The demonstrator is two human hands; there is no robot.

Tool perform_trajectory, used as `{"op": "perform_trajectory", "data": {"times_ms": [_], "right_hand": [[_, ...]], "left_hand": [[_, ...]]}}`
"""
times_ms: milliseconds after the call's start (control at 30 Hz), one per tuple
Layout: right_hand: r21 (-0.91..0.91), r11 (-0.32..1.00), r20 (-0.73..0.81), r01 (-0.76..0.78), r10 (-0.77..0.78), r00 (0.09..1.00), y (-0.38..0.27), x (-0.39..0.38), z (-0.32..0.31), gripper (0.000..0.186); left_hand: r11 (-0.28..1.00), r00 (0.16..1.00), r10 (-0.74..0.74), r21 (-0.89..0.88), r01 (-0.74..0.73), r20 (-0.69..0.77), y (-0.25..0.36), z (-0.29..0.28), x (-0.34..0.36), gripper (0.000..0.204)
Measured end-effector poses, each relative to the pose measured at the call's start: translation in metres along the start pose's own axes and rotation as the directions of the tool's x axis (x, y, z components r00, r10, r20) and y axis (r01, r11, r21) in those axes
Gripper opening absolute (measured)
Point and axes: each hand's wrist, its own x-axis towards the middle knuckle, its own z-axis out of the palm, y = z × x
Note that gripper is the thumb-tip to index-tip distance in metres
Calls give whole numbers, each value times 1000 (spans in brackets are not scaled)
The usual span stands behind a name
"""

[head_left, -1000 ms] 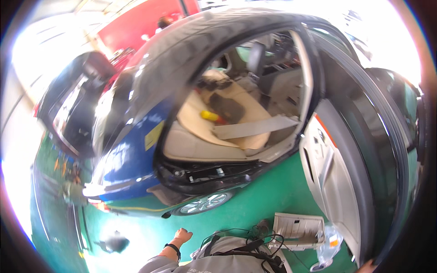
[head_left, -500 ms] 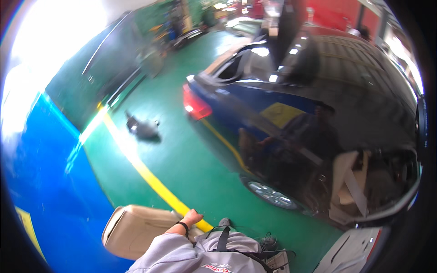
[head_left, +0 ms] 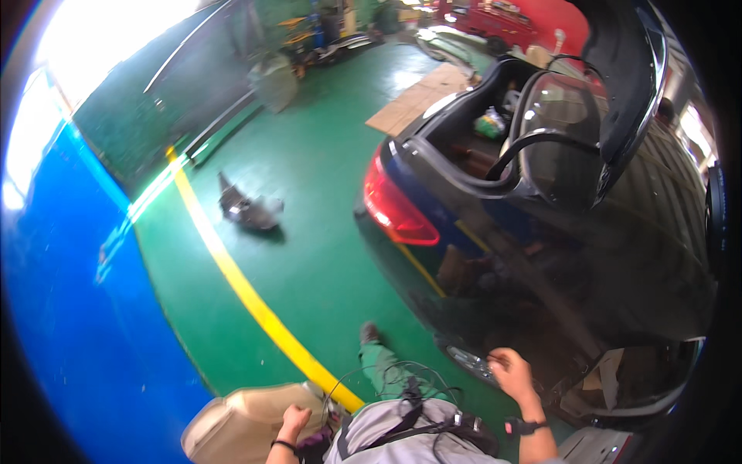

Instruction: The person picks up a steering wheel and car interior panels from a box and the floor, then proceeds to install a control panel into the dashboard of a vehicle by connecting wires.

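Loosely half-open right hand (head_left: 510,373) near dark car (head_left: 541,271)

The person's right hand (head_left: 512,373), unseen half a second ago, now shows raised in front of the rear wheel (head_left: 464,360). The left hand (head_left: 295,419) has drawn back nearer the body. One shoe (head_left: 369,332) has moved forward, and more of the car trunk's inside (head_left: 473,148) shows.
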Motion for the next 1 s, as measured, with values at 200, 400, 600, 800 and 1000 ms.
{"op": "perform_trajectory", "data": {"times_ms": [200,400,600,800,1000], "right_hand": [[2,875,380,485,-449,809,-188,162,103,24],[86,786,358,612,-597,718,-260,279,172,19],[106,822,198,559,-569,798,-295,377,207,15],[155,878,20,453,-461,887,-328,477,257,12],[122,934,-145,334,-317,937,-366,573,284,12]], "left_hand": [[971,978,-36,-238,-14,-204,-1,-68,39,18],[851,976,-209,-480,210,56,-14,-130,78,22],[820,956,-245,-491,295,164,63,-210,142,22],[861,943,-230,-402,312,240,126,-318,278,22],[941,985,-113,-303,148,131,215,-522,464,22]]}}
